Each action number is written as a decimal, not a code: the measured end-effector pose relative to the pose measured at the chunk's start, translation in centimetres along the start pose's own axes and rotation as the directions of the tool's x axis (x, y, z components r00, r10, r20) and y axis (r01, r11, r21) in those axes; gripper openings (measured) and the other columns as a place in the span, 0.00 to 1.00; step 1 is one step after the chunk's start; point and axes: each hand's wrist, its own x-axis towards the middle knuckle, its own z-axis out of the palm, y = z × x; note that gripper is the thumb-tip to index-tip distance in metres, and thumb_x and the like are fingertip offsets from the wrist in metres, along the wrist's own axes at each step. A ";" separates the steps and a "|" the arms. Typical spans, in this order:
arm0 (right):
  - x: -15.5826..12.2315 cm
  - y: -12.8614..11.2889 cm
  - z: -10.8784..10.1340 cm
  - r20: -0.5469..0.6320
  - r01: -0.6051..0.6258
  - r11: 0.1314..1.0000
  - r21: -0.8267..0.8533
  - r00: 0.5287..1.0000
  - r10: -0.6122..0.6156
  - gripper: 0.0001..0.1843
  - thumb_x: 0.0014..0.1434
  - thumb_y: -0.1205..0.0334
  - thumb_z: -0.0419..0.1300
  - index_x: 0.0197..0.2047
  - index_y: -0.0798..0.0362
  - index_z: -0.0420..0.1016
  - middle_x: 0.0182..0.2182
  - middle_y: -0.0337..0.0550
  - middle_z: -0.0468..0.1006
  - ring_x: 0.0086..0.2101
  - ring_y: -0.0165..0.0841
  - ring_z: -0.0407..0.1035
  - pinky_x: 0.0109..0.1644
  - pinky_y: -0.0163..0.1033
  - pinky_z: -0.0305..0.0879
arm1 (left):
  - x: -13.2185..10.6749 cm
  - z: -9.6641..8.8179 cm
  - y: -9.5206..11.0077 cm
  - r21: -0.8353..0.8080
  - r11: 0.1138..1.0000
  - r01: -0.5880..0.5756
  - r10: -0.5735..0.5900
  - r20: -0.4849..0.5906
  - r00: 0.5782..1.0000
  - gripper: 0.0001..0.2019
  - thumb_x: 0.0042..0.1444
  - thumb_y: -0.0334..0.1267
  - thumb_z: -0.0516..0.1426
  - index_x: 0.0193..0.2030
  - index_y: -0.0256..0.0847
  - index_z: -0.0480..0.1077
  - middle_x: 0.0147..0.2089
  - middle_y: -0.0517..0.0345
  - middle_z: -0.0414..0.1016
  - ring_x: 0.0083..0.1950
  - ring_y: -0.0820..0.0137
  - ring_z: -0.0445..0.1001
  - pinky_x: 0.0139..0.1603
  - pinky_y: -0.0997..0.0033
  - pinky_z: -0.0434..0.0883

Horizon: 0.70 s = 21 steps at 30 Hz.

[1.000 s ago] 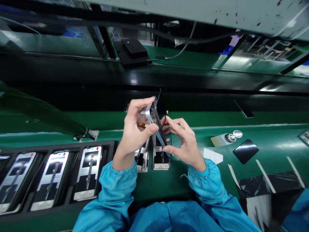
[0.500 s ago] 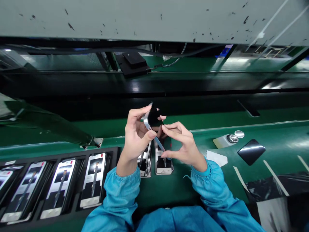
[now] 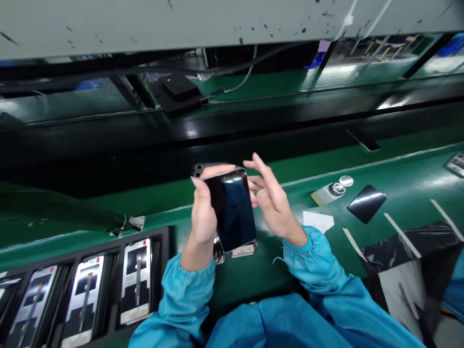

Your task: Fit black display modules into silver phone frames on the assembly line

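A smartphone (image 3: 234,212) with a glossy dark screen faces up toward me, slightly tilted. My left hand (image 3: 203,212) is closed around its left and upper edge. Off the phone's right edge, my right hand (image 3: 271,203) has its fingers spread; some fingertips are close to the edge, and I cannot tell if they touch it. Beneath the phone, two stacks of phone screen panels are mostly covered; the lower end of the right-hand panel stack (image 3: 244,249) shows. Beyond my left hand lies a grey part with dark square cutouts (image 3: 197,169).
At left, a black tray (image 3: 167,241) holds rows of screen panels (image 3: 137,278). To the right stand an open-lidded bottle (image 3: 327,194), white paper (image 3: 319,221) and a dark panel (image 3: 367,204). Another thin panel (image 3: 363,140) lies farther back. A metal ledge (image 3: 203,21) crosses overhead.
The phone has turned from edge-on to screen toward me. My right hand has come off its lower edge and its fingers have spread. The view has shifted, and a grey part now shows behind.
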 end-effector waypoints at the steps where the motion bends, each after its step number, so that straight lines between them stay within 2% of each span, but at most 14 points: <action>1: 0.0 -0.3 -0.4 0.028 -0.082 0.994 0.076 0.996 0.080 0.47 0.76 0.24 0.51 0.83 0.47 0.65 0.52 0.53 0.81 0.34 0.34 0.73 0.34 0.40 0.79 | -0.2 0.2 -0.3 0.024 0.999 0.022 -0.024 0.048 0.999 0.33 0.69 0.75 0.57 0.50 0.45 0.82 0.51 0.49 0.88 0.47 0.58 0.89 0.47 0.58 0.89; 2: 0.0 -0.6 -0.7 0.057 -0.162 0.977 0.136 0.986 0.155 0.47 0.76 0.23 0.50 0.78 0.50 0.72 0.40 0.46 0.81 0.27 0.31 0.68 0.27 0.37 0.72 | -0.4 0.4 -0.6 0.038 0.999 0.033 -0.037 0.097 0.995 0.32 0.70 0.74 0.57 0.49 0.44 0.83 0.52 0.48 0.89 0.46 0.58 0.89 0.45 0.58 0.88; 4: 0.1 -1.0 -1.0 0.075 -0.273 0.936 0.221 0.962 0.262 0.46 0.74 0.20 0.50 0.63 0.55 0.82 0.23 0.33 0.68 0.18 0.27 0.55 0.20 0.34 0.57 | -0.7 0.8 -1.2 0.051 0.997 0.052 -0.060 0.173 0.983 0.31 0.73 0.70 0.56 0.49 0.44 0.84 0.54 0.48 0.89 0.45 0.59 0.89 0.46 0.58 0.88; 6: 0.2 -1.5 -0.9 0.040 -0.302 0.913 0.275 0.952 0.303 0.44 0.71 0.18 0.53 0.47 0.54 0.83 0.18 0.28 0.57 0.16 0.26 0.49 0.17 0.35 0.50 | -0.8 1.1 -1.5 0.054 0.997 0.050 -0.060 0.209 0.976 0.29 0.76 0.68 0.55 0.51 0.45 0.85 0.54 0.49 0.89 0.44 0.60 0.88 0.46 0.59 0.87; 9: 0.4 -1.9 -0.7 0.014 -0.252 0.929 0.271 0.966 0.258 0.40 0.70 0.18 0.56 0.33 0.50 0.74 0.18 0.29 0.56 0.18 0.27 0.50 0.20 0.36 0.52 | -0.8 1.1 -1.4 0.065 0.998 0.001 -0.015 0.219 0.976 0.28 0.77 0.65 0.55 0.51 0.45 0.86 0.47 0.51 0.89 0.39 0.63 0.87 0.44 0.61 0.86; 11: 0.5 -2.1 -0.7 -0.008 -0.191 0.956 0.221 0.980 0.198 0.39 0.72 0.21 0.55 0.29 0.48 0.68 0.19 0.31 0.58 0.20 0.28 0.53 0.22 0.37 0.53 | -0.8 1.1 -1.3 0.094 0.994 -0.056 0.035 0.208 0.978 0.28 0.77 0.64 0.55 0.49 0.45 0.87 0.45 0.52 0.89 0.41 0.64 0.87 0.45 0.64 0.85; 14: 0.5 -2.1 -1.1 -0.027 -0.111 0.984 0.139 0.993 0.116 0.37 0.76 0.24 0.53 0.29 0.47 0.63 0.21 0.32 0.59 0.23 0.30 0.54 0.26 0.38 0.52 | -0.9 1.1 -1.4 0.149 0.981 -0.128 0.096 0.203 0.974 0.28 0.79 0.62 0.53 0.50 0.45 0.88 0.48 0.51 0.89 0.46 0.64 0.87 0.50 0.66 0.83; 17: 0.4 -2.1 -1.4 -0.025 -0.051 0.995 0.082 0.998 0.053 0.36 0.79 0.28 0.51 0.29 0.47 0.61 0.22 0.32 0.56 0.24 0.30 0.51 0.28 0.39 0.51 | -1.0 1.1 -1.5 0.166 0.974 -0.156 0.115 0.229 0.967 0.29 0.81 0.61 0.50 0.52 0.44 0.87 0.51 0.50 0.89 0.49 0.62 0.87 0.53 0.64 0.83; 21: 0.1 -2.1 -1.7 -0.037 -0.040 0.999 0.018 0.998 0.041 0.36 0.79 0.28 0.50 0.29 0.47 0.62 0.23 0.33 0.55 0.25 0.31 0.48 0.31 0.41 0.52 | -1.1 1.3 -1.7 0.178 0.968 -0.178 0.136 0.224 0.965 0.29 0.81 0.60 0.50 0.52 0.45 0.87 0.51 0.49 0.89 0.50 0.60 0.87 0.54 0.62 0.83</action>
